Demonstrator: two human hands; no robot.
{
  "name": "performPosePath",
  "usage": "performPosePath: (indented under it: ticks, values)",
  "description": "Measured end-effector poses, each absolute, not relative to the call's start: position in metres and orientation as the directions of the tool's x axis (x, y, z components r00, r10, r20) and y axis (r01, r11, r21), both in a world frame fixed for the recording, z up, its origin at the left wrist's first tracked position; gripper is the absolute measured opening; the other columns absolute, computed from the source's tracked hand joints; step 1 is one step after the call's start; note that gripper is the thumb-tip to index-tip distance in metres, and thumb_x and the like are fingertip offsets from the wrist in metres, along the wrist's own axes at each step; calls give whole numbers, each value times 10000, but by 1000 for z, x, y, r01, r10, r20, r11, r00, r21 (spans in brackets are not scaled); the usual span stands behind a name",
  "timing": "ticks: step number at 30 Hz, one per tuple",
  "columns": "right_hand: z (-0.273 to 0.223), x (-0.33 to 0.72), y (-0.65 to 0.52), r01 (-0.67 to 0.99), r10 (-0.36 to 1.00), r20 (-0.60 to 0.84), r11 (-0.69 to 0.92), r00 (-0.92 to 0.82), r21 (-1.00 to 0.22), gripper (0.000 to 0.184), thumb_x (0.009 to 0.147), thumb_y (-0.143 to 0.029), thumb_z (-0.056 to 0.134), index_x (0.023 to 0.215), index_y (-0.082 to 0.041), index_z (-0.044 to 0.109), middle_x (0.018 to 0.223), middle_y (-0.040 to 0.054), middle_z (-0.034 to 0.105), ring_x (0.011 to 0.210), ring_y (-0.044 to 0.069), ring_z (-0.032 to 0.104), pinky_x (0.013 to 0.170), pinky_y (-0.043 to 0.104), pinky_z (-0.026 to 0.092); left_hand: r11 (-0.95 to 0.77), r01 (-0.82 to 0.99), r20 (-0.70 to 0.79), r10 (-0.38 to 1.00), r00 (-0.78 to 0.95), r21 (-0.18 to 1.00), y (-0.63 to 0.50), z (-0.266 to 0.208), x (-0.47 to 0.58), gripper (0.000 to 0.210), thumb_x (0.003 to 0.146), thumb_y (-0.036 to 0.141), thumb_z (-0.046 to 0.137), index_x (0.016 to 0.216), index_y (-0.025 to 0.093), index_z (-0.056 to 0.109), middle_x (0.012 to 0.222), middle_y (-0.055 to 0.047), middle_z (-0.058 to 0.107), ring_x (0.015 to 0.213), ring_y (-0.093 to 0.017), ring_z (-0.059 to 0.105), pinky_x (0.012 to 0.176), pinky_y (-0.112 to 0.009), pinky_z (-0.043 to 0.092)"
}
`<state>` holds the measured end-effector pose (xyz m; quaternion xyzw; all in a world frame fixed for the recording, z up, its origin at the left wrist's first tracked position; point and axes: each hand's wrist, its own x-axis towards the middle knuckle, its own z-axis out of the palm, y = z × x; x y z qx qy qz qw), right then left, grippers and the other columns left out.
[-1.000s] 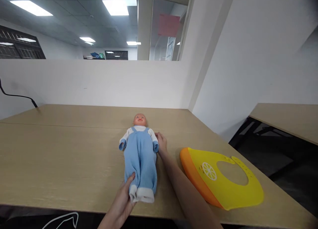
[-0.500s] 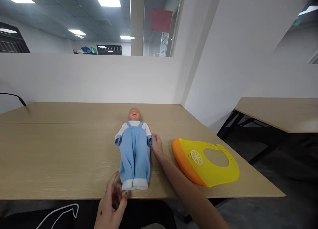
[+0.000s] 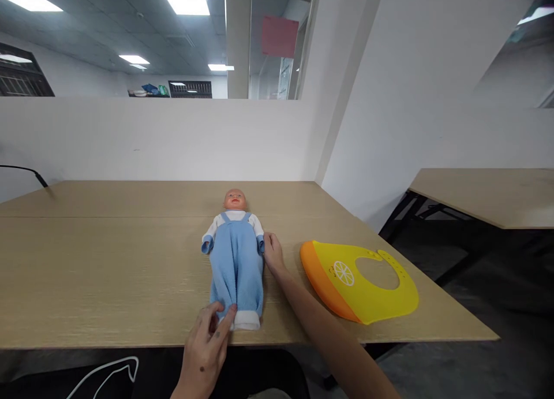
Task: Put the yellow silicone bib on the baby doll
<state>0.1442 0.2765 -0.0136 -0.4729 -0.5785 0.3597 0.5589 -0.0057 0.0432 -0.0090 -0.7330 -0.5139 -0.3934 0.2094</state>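
Observation:
A baby doll (image 3: 236, 249) in light blue overalls and a white top lies face up on the table, its head pointing away from me. At the white cuff of the trouser leg on the left, my left hand (image 3: 208, 335) has thumb and forefinger closed on the fabric. My right hand (image 3: 273, 253) is closed at the doll's blue sleeve end on the right; its fingertips are partly hidden by the doll. Right of my forearm lies a yellow silicone bib (image 3: 376, 292) with an orange pocket and a white citrus-slice print.
The light wood table (image 3: 108, 272) ends at a white wall with a window at the back. A black cable (image 3: 40, 178) lies at its far left. White cord (image 3: 112, 367) hangs below the front edge. Another table (image 3: 485, 197) stands to the right.
My left hand has moved up and right from beside the doll's feet onto the trouser cuff. The right hand stays at the sleeve. The bib has not moved.

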Motion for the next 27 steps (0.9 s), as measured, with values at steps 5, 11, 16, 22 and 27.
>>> performPosePath:
  ticks: [5, 11, 16, 22, 27]
  values:
    - [-17, 143, 280, 149, 949, 305, 291, 81, -945, 315, 851, -453, 372, 780, -197, 542, 762, 20, 565, 745, 161, 517, 689, 255, 387, -383, 921, 845, 512, 151, 68, 40, -12, -4, 418, 807, -2, 556, 1178, 185, 592, 988, -102, 570, 814, -139, 591, 669, -236, 506]
    - [-16, 144, 280, 170, 943, 323, 305, 84, -937, 318, 849, -450, 372, 786, -195, 551, 770, 26, 589, 764, 164, 528, 714, 261, 390, -369, 910, 900, 435, -8, 187, 26, -19, 15, 140, 789, 54, 618, 884, 154, 646, 783, -46, 640, 696, -123, 625, 652, -215, 502]
    - [-13, 144, 279, 162, 945, 317, 301, 83, -940, 307, 840, -442, 384, 783, -193, 555, 754, 18, 584, 751, 160, 525, 704, 259, 391, -256, 961, 900, 436, 17, 106, 25, -17, 24, 66, 844, 174, 600, 880, 147, 650, 757, -43, 703, 640, -134, 655, 622, -228, 482]
    - [-12, 144, 276, 131, 952, 298, 287, 72, -949, 325, 834, -472, 393, 779, -193, 551, 733, 8, 561, 716, 154, 501, 678, 253, 381, -118, 989, 895, 446, -22, 83, 33, -17, 25, 75, 826, 191, 629, 869, 129, 621, 716, -49, 694, 602, -148, 648, 587, -244, 461]
    - [-11, 144, 276, 131, 952, 296, 285, 72, -950, 316, 843, -464, 397, 779, -193, 548, 743, 8, 562, 733, 154, 501, 687, 247, 378, -65, 995, 889, 456, -44, 82, 37, -13, 30, 61, 827, 184, 616, 856, 131, 605, 726, -56, 691, 583, -152, 629, 576, -256, 447]
